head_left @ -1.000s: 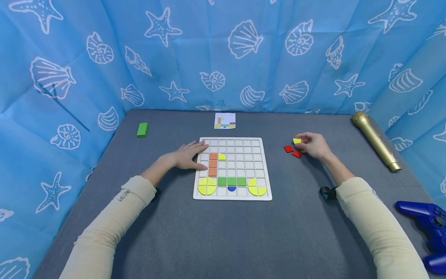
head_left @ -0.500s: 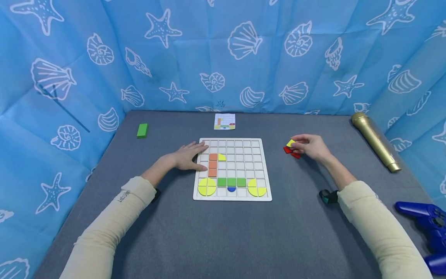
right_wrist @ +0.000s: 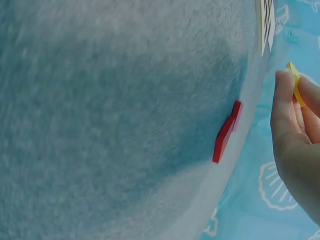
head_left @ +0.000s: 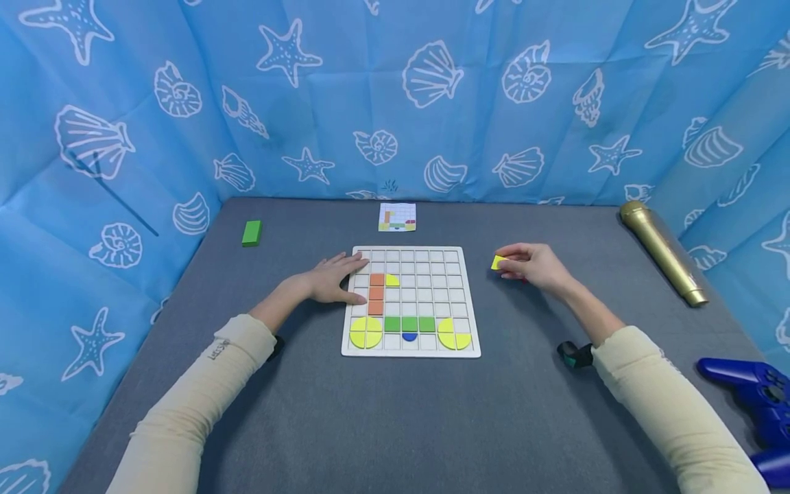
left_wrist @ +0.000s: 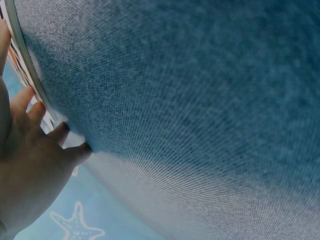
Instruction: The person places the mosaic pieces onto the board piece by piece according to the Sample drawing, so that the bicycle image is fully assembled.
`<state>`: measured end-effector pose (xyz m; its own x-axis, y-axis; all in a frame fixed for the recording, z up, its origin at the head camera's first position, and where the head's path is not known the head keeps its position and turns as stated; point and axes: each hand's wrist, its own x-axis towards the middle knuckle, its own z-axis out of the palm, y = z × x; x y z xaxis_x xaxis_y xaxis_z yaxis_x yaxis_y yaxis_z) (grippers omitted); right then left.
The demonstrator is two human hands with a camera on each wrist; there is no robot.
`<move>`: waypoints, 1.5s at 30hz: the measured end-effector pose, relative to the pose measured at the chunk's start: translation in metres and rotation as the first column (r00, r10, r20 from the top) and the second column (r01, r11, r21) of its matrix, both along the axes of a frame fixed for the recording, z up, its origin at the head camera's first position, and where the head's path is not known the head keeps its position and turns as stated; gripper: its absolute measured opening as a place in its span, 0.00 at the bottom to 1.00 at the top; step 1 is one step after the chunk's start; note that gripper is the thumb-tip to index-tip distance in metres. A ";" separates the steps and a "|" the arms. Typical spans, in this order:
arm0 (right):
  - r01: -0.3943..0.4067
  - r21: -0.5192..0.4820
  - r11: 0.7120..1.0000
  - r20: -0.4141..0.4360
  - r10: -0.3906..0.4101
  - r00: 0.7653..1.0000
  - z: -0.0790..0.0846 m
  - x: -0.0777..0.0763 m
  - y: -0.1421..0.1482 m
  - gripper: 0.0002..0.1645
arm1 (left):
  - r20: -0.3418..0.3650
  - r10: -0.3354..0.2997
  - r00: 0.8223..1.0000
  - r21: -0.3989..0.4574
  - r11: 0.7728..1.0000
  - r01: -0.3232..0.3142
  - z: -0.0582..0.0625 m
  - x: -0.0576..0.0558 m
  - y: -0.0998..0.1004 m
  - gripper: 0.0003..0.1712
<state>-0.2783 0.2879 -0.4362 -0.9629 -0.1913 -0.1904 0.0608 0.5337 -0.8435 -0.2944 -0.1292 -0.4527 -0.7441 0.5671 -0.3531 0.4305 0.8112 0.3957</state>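
My left hand (head_left: pixel 327 280) rests with spread fingers on the left edge of a white grid board (head_left: pixel 424 281). On the board lie orange squares (head_left: pixel 376 293), a single yellow quarter-circle (head_left: pixel 391 280), green squares (head_left: pixel 410 324), a blue half-circle (head_left: pixel 409 337), and yellow quarter-circles grouped at lower left (head_left: pixel 358 324) and lower right (head_left: pixel 447 339). Right of the board, my right hand (head_left: pixel 538 266) pinches a yellow quarter-circle piece (head_left: pixel 497 262) between thumb and fingers, above the table. Two red pieces (right_wrist: pixel 223 138) lie below it, overlapping in the right wrist view; the hand mostly hides them in the head view.
Behind the board lies a small printed pattern card (head_left: pixel 398 217). A green block (head_left: pixel 252 233) is at the far left. On the right are a gold microphone (head_left: pixel 663 254) and a blue game controller (head_left: pixel 756 405). A blue seashell curtain (head_left: pixel 370 89) encloses the grey table (head_left: pixel 382 425).
My right hand has moved left and slightly nearer with the yellow quarter-circle, from beside the red pieces toward the board. The left hand has stayed on the board's edge.
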 end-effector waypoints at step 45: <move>-0.560 0.006 0.829 0.055 0.559 0.827 -0.008 0.028 -0.047 0.18 | 0.000 0.025 1.000 0.005 1.000 -0.025 -0.005 -0.002 0.001 0.53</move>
<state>-0.2502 0.2411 -0.4438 -0.6816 -0.6896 -0.2445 -0.2128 0.5066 -0.8355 -0.2959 -0.1282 -0.4580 -0.7585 0.5496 -0.3501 0.4099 0.8201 0.3994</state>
